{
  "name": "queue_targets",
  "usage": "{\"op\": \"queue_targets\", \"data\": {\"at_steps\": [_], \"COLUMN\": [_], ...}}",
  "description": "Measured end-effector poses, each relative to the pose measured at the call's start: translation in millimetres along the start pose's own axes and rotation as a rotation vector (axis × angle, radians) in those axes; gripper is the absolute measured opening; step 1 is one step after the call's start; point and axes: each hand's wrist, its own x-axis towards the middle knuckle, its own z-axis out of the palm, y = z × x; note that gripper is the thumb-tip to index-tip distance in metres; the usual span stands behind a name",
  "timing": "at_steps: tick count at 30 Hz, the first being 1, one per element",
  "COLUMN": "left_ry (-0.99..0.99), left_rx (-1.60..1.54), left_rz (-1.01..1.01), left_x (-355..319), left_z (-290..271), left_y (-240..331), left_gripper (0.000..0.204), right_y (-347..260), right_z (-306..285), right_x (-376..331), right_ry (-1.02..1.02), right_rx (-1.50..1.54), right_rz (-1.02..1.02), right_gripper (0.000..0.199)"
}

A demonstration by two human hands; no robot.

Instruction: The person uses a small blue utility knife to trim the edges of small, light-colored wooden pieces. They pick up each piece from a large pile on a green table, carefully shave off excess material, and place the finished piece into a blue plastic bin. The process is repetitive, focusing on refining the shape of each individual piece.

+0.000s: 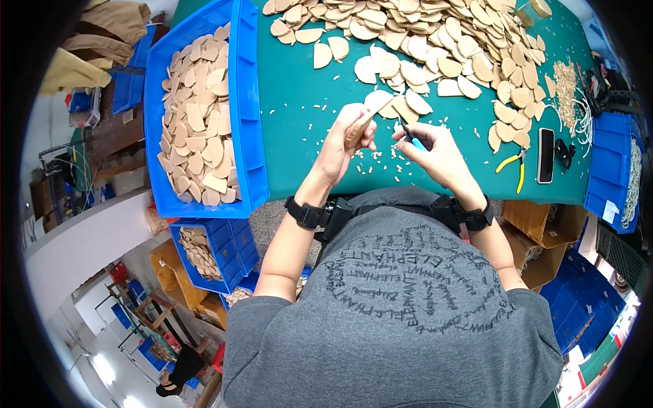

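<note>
My left hand (338, 139) is closed around a tan, flat half-round piece (358, 129), seen nearly edge-on above the green table. Opposite it, my right hand (437, 154) grips a small hand tool with black and blue parts (418, 143). Its dark tip points up toward the loose pieces and stands apart from the held piece. The tool's exact kind is hard to make out, as my fingers cover much of it. Just beyond both hands lie several more half-round pieces (417, 103). Small tan crumbs are scattered on the table between and below my hands.
A large blue bin (246, 109) full of tan pieces stands at the left. Heaped pieces (408, 27) cover the far table (292, 163). To the right lie yellow-handled pliers (521, 170), a phone (545, 156) and a pile of shavings (565, 92). Another blue bin (607, 170) stands beyond.
</note>
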Motion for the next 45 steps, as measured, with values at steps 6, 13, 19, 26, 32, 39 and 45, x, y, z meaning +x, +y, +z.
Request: {"op": "queue_targets", "data": {"at_steps": [6,13,19,26,32,39,45], "left_ry": [0.196,0.189,0.214,0.219,0.213,0.255,0.274], "left_rx": [0.597,0.745,1.144,1.202,1.239,1.319,1.339], "left_rz": [0.277,0.404,0.554,0.605,0.651,0.690,0.714], "left_x": [-21,-30,-36,-38,-37,-38,-36], "left_z": [20,25,33,33,36,40,40], "left_y": [15,17,26,25,24,22,20], "left_gripper": [0.038,0.039,0.040,0.037,0.038,0.035,0.033], "right_y": [-16,-29,-26,-28,-38,-33,-36], "right_z": [5,6,3,1,-2,-6,-5], "right_x": [-3,-8,-6,-6,-6,-1,-1], "right_ry": [-0.012,-0.035,-0.013,-0.032,-0.059,-0.088,-0.106], "right_rx": [0.089,-0.055,-0.129,-0.154,-0.238,-0.267,-0.226], "right_rz": [-0.075,-0.091,-0.138,-0.131,-0.115,-0.104,-0.094], "right_gripper": [0.020,0.025,0.028,0.025,0.024,0.024,0.023]}}
